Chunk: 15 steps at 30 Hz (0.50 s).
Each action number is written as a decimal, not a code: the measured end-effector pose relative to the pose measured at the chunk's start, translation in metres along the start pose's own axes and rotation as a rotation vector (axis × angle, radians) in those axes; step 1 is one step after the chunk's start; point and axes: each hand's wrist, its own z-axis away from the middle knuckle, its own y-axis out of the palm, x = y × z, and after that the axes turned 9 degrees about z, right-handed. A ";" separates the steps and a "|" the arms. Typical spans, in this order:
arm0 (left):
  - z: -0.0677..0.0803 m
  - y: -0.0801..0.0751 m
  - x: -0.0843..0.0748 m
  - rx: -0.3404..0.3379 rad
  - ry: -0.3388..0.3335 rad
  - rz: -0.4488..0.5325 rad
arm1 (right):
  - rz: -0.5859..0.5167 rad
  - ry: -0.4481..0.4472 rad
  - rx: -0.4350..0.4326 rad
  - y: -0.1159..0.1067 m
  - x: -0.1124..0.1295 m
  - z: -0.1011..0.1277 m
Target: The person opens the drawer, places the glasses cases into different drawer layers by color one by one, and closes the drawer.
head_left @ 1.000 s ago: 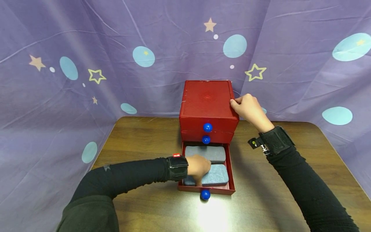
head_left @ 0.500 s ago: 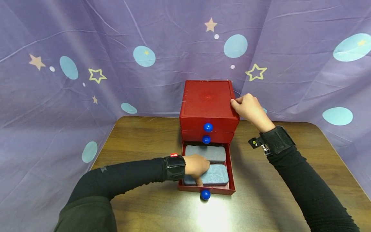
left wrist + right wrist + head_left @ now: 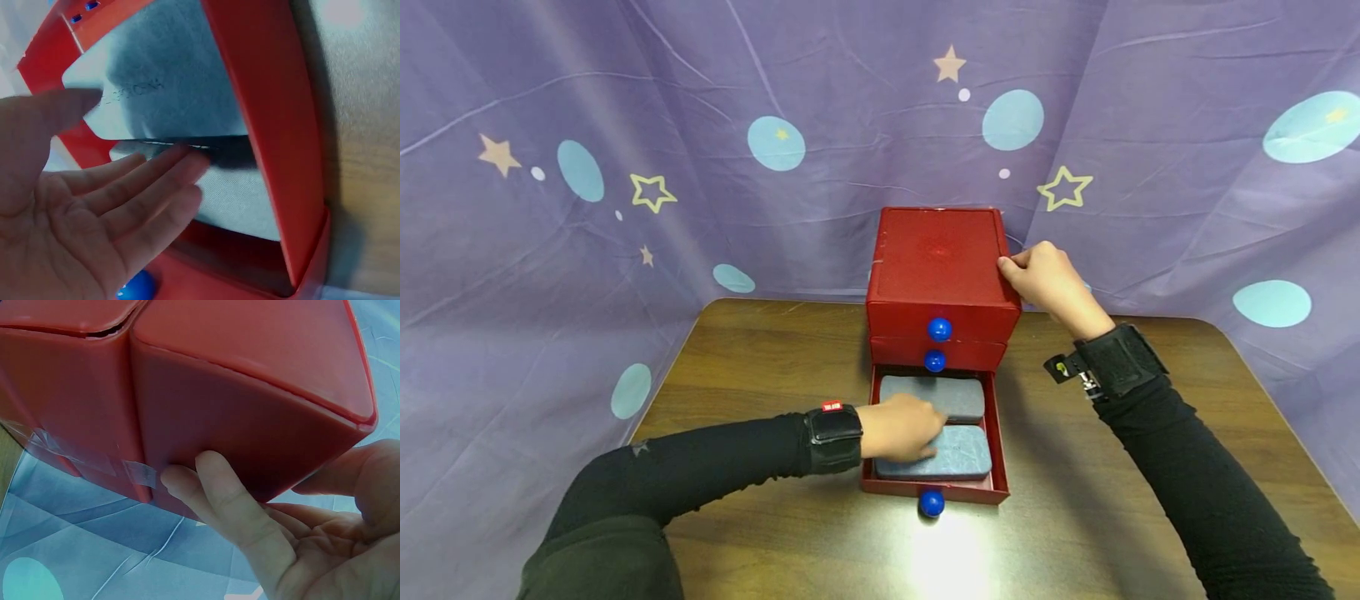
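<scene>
Purple star-print cloth behind a brown table (image 3: 760, 350). Red chest (image 3: 938, 262) stands at the back edge; its bottom drawer (image 3: 997, 433) is pulled fully out, the upper two are closed. Two grey blocks lie flat in the drawer: rear block (image 3: 951, 393), front block (image 3: 958, 454). Left hand (image 3: 898, 427) has straight, relaxed fingers (image 3: 156, 178) reaching the seam between the blocks, gripping nothing. Right hand (image 3: 1048, 279) braces the chest's right side, thumb on top, fingers pressed to the wall. Judged: drawer opened, both blocks not yet lifted.
</scene>
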 end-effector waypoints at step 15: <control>0.021 0.003 -0.021 -0.282 0.380 -0.264 | 0.004 0.029 0.127 -0.007 0.004 -0.008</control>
